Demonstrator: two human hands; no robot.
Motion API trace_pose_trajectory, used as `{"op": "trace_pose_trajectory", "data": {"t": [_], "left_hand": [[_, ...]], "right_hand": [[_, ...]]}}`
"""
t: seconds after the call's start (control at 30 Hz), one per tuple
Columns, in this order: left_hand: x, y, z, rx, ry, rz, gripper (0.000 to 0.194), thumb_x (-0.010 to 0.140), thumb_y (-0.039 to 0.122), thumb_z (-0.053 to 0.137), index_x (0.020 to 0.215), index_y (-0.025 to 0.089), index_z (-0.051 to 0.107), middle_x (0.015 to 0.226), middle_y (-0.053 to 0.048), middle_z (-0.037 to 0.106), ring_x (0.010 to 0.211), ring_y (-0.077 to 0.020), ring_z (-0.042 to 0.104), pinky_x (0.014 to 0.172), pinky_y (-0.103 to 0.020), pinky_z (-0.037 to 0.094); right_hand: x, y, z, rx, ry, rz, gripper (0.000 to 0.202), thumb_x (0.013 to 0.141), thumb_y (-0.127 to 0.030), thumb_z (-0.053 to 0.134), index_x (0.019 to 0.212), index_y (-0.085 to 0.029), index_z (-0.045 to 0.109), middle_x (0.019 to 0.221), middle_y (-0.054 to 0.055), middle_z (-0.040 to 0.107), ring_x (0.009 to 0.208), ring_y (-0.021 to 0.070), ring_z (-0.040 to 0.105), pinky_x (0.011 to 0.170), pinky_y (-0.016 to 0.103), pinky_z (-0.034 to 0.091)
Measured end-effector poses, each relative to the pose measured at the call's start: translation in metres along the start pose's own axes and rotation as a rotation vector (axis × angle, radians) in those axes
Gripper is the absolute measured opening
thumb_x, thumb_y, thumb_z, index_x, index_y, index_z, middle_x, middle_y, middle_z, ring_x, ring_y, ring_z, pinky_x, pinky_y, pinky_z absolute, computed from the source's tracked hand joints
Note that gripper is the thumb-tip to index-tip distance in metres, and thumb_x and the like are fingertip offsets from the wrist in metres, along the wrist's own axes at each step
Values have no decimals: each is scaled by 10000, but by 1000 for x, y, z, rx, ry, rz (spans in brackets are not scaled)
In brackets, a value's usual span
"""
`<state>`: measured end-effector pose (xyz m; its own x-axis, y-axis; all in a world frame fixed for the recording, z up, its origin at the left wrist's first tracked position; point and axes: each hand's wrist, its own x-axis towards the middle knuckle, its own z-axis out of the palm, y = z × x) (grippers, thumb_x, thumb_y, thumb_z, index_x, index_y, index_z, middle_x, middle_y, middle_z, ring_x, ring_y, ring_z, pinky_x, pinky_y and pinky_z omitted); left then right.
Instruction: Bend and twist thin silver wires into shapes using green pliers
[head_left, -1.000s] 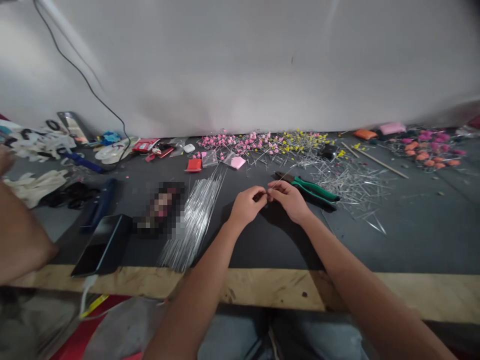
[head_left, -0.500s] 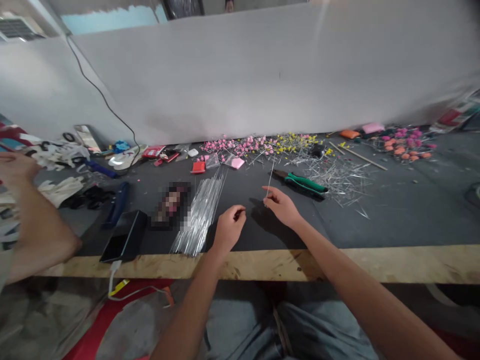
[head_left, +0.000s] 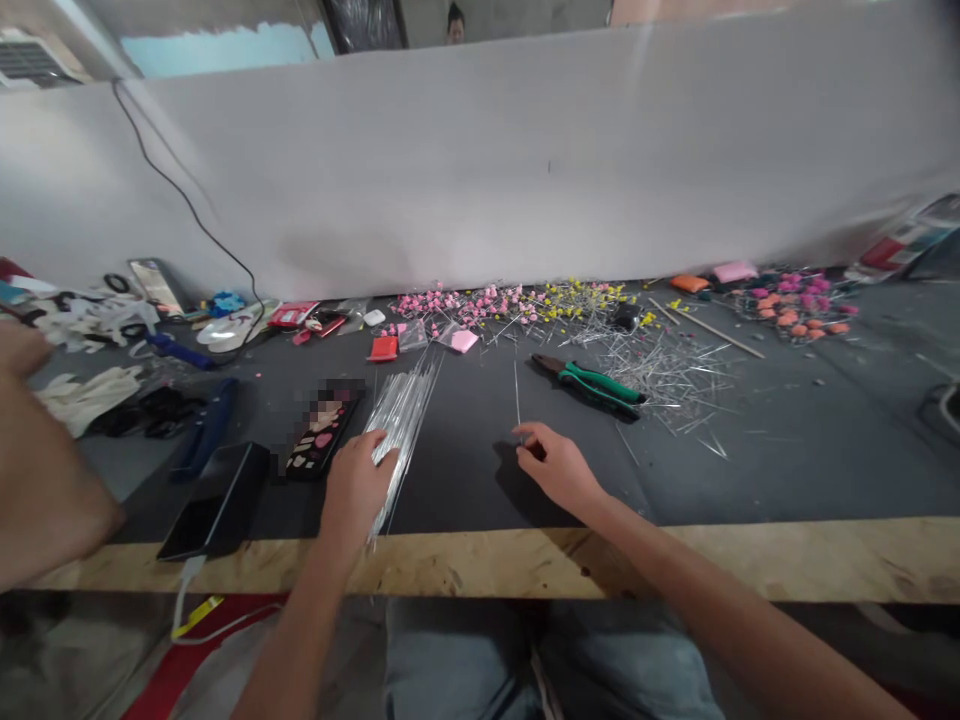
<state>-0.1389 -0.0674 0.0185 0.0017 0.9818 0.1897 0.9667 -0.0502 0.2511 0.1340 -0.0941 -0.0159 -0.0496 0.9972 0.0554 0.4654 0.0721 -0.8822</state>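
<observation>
Over the near part of a bundle of straight silvery wires (head_left: 405, 400) is my left hand (head_left: 356, 490), its thumb and fingers apart. Whether it touches the wires I cannot tell. My right hand (head_left: 553, 462) pinches the lower end of one thin wire (head_left: 517, 385), which stands upright above the dark tabletop (head_left: 465, 480). Beyond that hand lie green-handled pliers (head_left: 596, 385) with their jaws to the left. A loose pile of short wires (head_left: 675, 375) spreads beside the pliers.
Pink-tipped wires (head_left: 450, 300) and yellow-tipped wires (head_left: 585, 300) line the back by the grey partition (head_left: 487, 150). Left of the bundle are a patterned dark case (head_left: 322, 440) and a black box-shaped device (head_left: 225, 500). Another person's arm (head_left: 52, 480) reaches in at far left.
My left hand has moved left from the bare tabletop onto the wire bundle, and its fingers have parted. My right hand still holds its wire. The view has shifted slightly.
</observation>
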Motion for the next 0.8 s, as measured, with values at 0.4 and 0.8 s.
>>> {"op": "trace_pose_trajectory", "data": {"t": [0.4, 0.8], "left_hand": [[22, -6, -13, 41, -165, -167, 322, 748, 272, 400, 993, 192, 593, 840, -59, 685, 819, -226, 629, 670, -272, 416], [24, 0, -19, 106, -263, -154, 295, 768, 386, 406, 791, 190, 626, 773, -65, 683, 764, -223, 627, 609, -264, 395]], "right_hand": [[-1, -4, -17, -86, -205, -100, 154, 754, -211, 520, 852, -222, 638, 792, 27, 640, 724, 154, 566, 665, 270, 412], [6, 14, -40, 111, -171, 151, 193, 711, -329, 605, 861, -209, 602, 744, 16, 649, 615, 138, 575, 566, 264, 423]]}}
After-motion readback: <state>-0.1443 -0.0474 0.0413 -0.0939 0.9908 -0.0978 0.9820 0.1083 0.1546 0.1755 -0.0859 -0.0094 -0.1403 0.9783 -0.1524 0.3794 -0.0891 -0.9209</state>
